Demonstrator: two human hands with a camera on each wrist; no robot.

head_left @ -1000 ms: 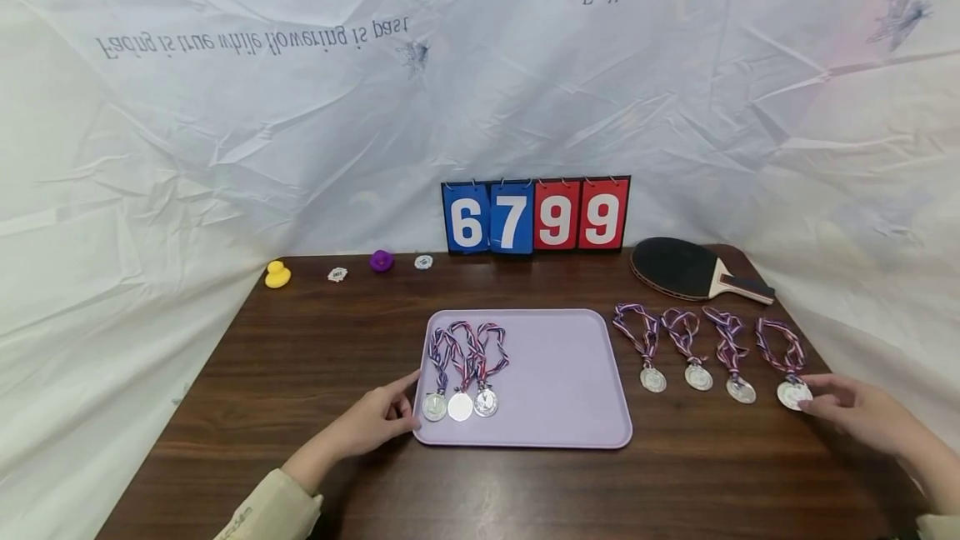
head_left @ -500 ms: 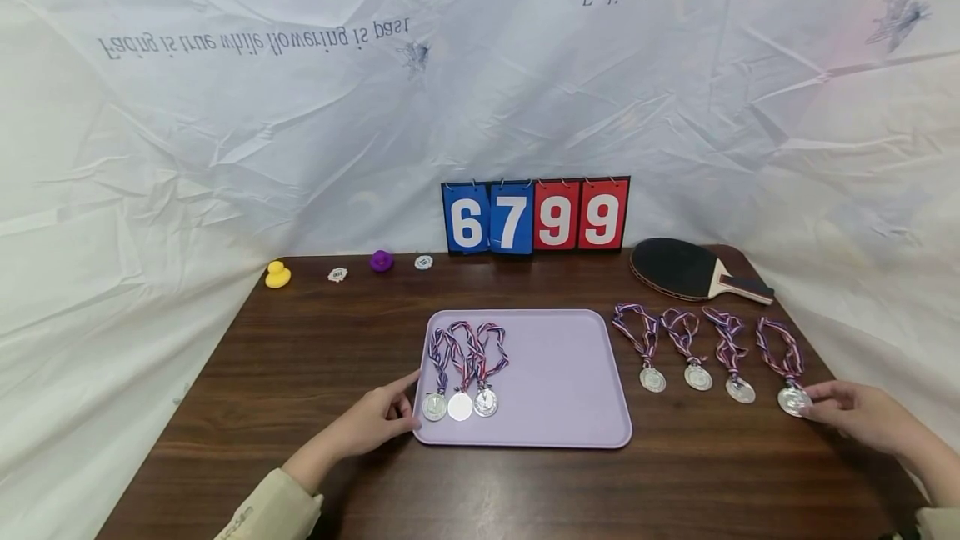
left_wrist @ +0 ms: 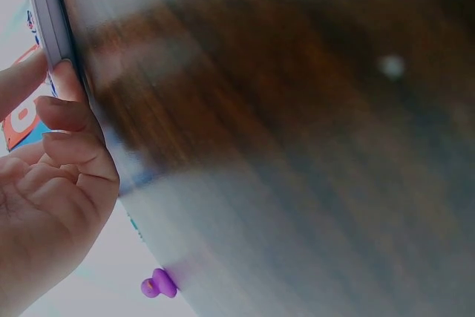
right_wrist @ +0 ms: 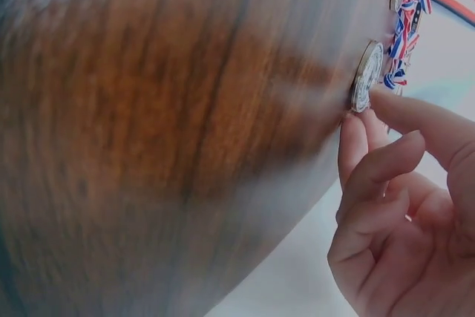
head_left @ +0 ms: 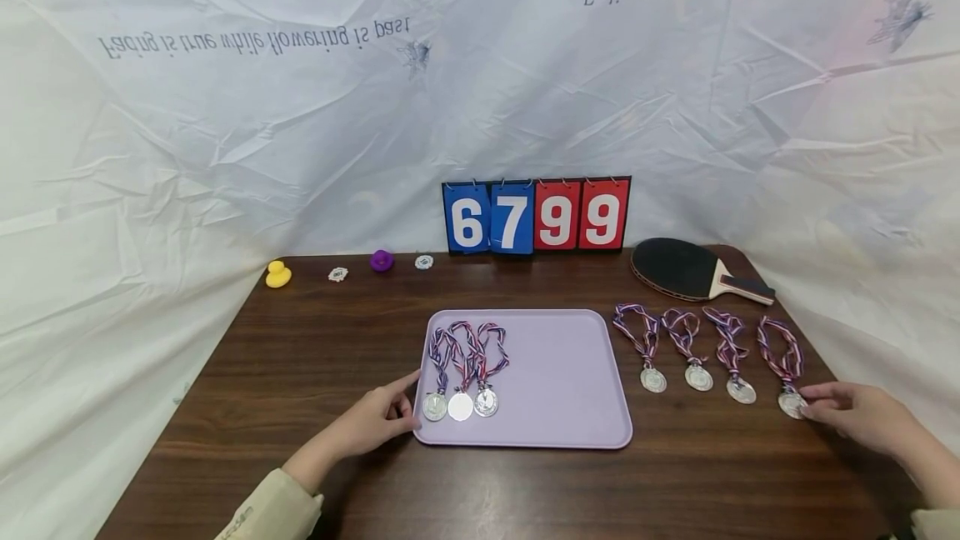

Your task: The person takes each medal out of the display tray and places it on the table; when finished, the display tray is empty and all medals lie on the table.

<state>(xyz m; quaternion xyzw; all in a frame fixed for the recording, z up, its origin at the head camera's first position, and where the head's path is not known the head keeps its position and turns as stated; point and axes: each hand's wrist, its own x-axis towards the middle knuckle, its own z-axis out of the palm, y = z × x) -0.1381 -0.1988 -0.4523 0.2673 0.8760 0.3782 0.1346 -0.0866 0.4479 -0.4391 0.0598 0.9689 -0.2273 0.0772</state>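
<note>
My left hand [head_left: 377, 422] is at the left edge of a pale purple tray [head_left: 555, 382], thumb and a finger pinching its rim; the left wrist view shows the other fingers curled. Three silver medals with striped ribbons lie side by side in the tray's left part, among them a plain-faced medal [head_left: 461, 407]. Over on the right, my right hand [head_left: 862, 415] pinches the edge of the rightmost silver medal [right_wrist: 367, 76] between thumb and fingers. That medal lies on the table, its red, white and blue ribbon [head_left: 780, 348] looped away from me.
Left of the held medal lie three more medals, the nearest being a ribboned medal [head_left: 741, 390]. Behind them rests a table tennis bat [head_left: 675, 267]. A flip scoreboard [head_left: 536, 217], a purple duck [head_left: 381, 261], a yellow duck [head_left: 277, 275] and two chips line the back.
My right hand has drawn the rightmost medal slightly toward me and to the left, and its ribbon lies straighter. The left hand and tray stay put.
</note>
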